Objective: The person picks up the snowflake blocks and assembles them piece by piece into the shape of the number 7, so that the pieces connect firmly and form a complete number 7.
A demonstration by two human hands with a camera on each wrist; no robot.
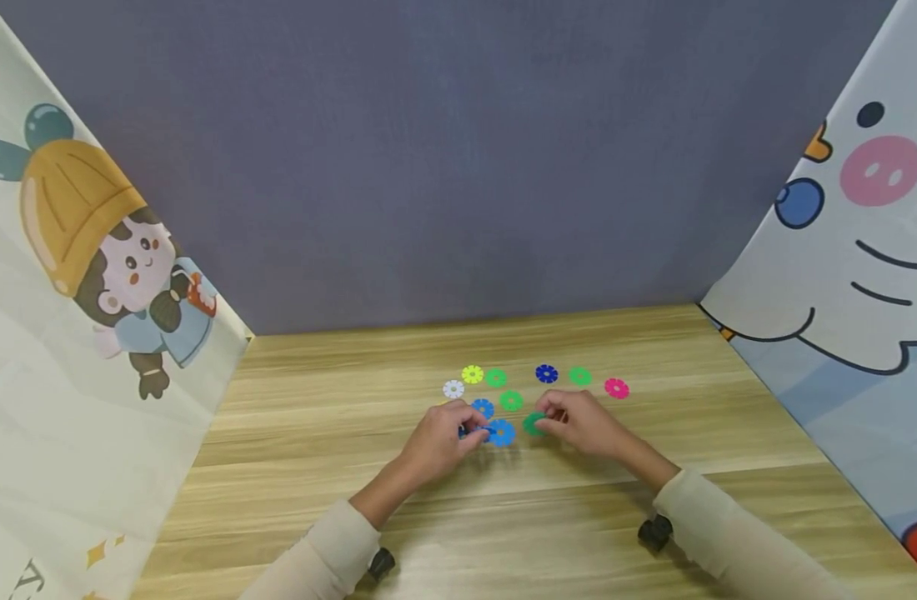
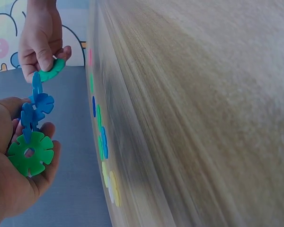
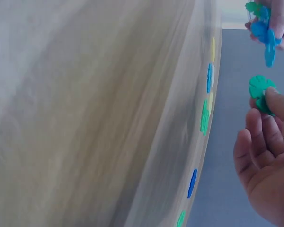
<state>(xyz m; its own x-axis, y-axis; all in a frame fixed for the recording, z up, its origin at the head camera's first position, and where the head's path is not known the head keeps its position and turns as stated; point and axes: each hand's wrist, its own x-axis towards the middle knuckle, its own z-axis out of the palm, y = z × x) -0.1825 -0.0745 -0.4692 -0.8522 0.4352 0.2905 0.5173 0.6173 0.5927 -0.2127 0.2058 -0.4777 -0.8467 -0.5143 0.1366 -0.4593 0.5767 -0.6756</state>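
My left hand (image 1: 445, 437) holds a joined chain of notched plastic discs, several blue discs (image 2: 37, 105) and a green disc (image 2: 31, 153) at the end by the palm. Across from it, my right hand (image 1: 581, 422) pinches a green disc (image 3: 261, 92) between thumb and finger. A small gap separates this green disc from the nearest blue disc (image 1: 501, 432) of the chain. Both hands are over the wooden table, their fingertips facing each other. Part of the chain is hidden behind the left fingers in the head view.
Loose flat discs lie beyond the hands on the table (image 1: 316, 467): yellow (image 1: 472, 374), white (image 1: 453, 389), blue (image 1: 483, 408), dark blue (image 1: 546, 373), pink (image 1: 617, 388) and several green ones (image 1: 511, 401). A grey-blue panel (image 1: 458, 167) rises behind; printed cloths stand at both sides.
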